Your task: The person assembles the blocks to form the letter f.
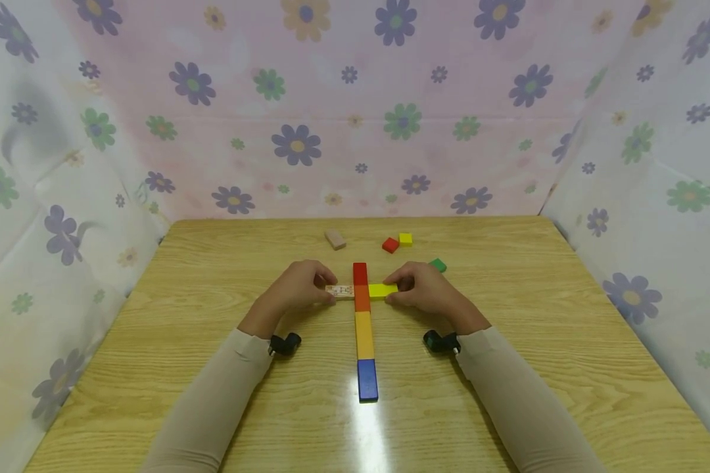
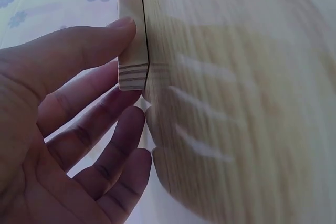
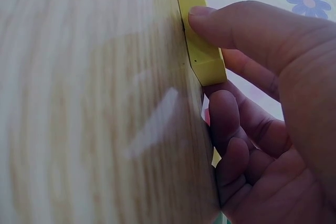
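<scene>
Table edges: I see the wooden table (image 1: 213, 276) walled by flowered cloth (image 1: 296, 144) at 9, 12 and 3 o'clock; the near edge at 6 o'clock is open, where my view shows both sleeves coming in.
Open room: bare wood lies wide at 9 and 3 o'clock of the hands; toward 12 o'clock loose blocks stand in the way.
Block line: a row of red, orange, yellow and blue blocks (image 1: 363, 328) runs from 12 to 6 o'clock down the table's middle.
Plain block: the pale wooden block (image 1: 340, 291) lies flat at 9 o'clock of the orange piece, touching it.
Yellow block: the yellow block (image 1: 382, 290) lies at 3 o'clock of the orange piece, touching it.
Loose blocks: a tan block (image 1: 334, 239), a red cube (image 1: 390, 245), a yellow cube (image 1: 405, 239) and a green block (image 1: 438, 265) sit toward 12 o'clock.
Containers: I see none.
Left hand: the left hand (image 1: 300, 288) pinches the plain block's outer end, thumb on one side, fingers curled behind.
Right hand: the right hand (image 1: 423, 289) pinches the yellow block's outer end likewise.
</scene>
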Demonstrator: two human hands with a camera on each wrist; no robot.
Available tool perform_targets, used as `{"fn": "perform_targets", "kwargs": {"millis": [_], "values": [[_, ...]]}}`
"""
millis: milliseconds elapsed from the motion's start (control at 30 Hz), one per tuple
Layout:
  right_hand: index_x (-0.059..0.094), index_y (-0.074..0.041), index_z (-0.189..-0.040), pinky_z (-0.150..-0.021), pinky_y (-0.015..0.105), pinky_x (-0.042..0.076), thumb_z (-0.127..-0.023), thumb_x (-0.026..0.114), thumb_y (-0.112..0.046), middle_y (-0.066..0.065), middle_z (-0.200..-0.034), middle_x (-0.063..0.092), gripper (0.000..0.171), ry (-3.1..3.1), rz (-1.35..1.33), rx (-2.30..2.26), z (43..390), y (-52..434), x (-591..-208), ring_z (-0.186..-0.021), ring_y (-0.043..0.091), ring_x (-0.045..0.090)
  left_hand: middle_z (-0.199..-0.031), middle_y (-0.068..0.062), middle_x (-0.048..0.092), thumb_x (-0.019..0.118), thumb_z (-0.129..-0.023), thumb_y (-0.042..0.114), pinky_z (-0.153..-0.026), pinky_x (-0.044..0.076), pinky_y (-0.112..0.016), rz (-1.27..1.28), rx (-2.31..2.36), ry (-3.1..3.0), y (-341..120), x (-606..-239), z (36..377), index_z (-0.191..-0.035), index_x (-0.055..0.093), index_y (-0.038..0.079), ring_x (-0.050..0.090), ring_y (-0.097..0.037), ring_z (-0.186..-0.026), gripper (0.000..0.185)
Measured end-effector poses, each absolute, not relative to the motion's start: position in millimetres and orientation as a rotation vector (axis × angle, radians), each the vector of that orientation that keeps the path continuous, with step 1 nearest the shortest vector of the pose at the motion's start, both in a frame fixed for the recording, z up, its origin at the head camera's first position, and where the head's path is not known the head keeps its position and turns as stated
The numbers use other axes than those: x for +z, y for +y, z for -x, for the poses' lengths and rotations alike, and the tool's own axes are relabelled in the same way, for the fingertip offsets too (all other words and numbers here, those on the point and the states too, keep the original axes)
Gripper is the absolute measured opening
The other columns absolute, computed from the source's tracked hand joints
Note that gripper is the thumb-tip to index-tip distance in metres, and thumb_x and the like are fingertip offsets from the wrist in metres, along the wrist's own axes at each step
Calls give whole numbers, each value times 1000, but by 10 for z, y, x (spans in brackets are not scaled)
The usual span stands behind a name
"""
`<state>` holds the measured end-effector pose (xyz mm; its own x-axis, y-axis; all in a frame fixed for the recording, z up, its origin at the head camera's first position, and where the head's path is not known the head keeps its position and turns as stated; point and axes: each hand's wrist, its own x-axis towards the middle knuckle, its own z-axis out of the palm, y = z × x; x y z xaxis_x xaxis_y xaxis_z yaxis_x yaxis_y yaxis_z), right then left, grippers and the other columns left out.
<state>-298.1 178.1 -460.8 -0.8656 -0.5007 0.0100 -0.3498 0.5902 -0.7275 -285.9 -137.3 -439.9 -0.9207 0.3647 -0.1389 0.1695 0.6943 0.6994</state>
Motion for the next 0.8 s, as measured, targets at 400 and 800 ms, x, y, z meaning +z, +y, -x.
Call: {"fn": "perform_targets", "kwargs": {"millis": [400,800], "values": [[77,-20,-118,-76,35,53,-89,84,-25,-1,-103,69,30,2633,716,-1108,2960,1758,-4598,-84,20,58,-106,1,72,88,-84,20,-84,56,-35,-467,1008,2674,-1347,-4392,2848,-112,78,15,62,-19,-94,30],[77,-20,-119,-80,34,54,-87,85,-28,0,-110,70,34,2626,691,-1115,2951,1755,-4561,-88,20,60,-106,0,72,88,-84,20,-85,56,-36,-452,1004,2671,-1334,-4353,2824,-112,78,15,63,-19,-93,30]]}}
